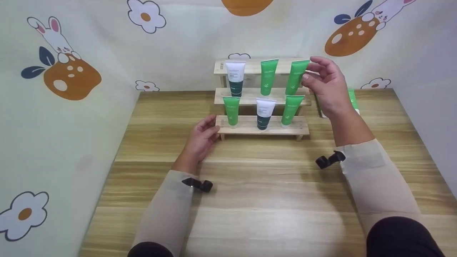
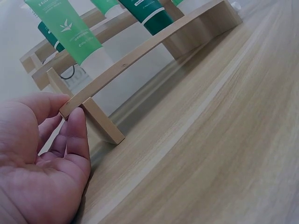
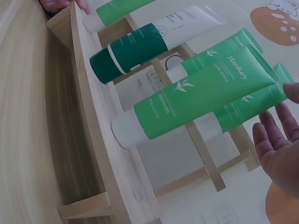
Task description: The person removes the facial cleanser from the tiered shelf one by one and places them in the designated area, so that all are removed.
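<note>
A three-tier wooden rack [image 1: 264, 130] carries squeeze tubes standing on their caps. On its lowest tier are a green tube [image 1: 232, 110], a white and dark-green tube [image 1: 263, 123] and another green tube [image 3: 187, 98]. The middle tier holds a white and dark-green tube [image 1: 235, 76] and two green tubes. My left hand [image 1: 201, 139] pinches the left end of the lowest tier between thumb and fingers, as the left wrist view shows. At the middle tier's right end, my right hand [image 1: 328, 87] pinches the side edge of the tilted green tube [image 1: 296, 78], thumb in front.
The top tier [image 1: 285, 67] rises behind the middle tubes. Behind my right wrist, a green and white item [image 1: 352, 100] lies on the wood-grain table [image 1: 250, 185], partly hidden. Printed cloth [image 1: 185, 46] with rabbits and flowers lines the back and sides.
</note>
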Tool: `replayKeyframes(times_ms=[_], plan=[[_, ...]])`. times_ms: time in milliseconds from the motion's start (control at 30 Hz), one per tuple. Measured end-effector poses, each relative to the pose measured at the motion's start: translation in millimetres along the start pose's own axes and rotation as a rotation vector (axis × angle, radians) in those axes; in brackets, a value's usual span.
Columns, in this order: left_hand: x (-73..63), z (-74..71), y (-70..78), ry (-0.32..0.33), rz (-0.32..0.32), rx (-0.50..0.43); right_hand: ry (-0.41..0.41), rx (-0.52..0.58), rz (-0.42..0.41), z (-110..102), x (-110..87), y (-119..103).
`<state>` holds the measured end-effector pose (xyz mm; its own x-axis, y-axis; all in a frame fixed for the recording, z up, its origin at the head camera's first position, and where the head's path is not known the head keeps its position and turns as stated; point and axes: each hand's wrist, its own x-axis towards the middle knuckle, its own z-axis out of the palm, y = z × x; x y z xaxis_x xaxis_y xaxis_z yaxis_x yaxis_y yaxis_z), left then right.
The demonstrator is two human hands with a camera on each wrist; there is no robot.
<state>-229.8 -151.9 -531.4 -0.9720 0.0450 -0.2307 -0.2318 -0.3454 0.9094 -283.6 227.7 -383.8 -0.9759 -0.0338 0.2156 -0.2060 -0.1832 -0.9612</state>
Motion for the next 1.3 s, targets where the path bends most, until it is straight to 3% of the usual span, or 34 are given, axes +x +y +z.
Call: replayKeyframes(times_ms=[567, 800, 1300], plan=[[0.8, 0.4, 1.0, -0.004, 0.0, -0.008, 0.012, 0.043, 0.003, 5, 4.0, 8], [-0.4, 0.9, 0.4, -0.001, 0.0, -0.018, 0.052, 0.017, -0.012, -11, 3.6, 8], [1.1, 1.0, -1.6, -0.002, 0.015, -0.034, 0.105, -0.038, 0.035, -50, -5.6, -5]])
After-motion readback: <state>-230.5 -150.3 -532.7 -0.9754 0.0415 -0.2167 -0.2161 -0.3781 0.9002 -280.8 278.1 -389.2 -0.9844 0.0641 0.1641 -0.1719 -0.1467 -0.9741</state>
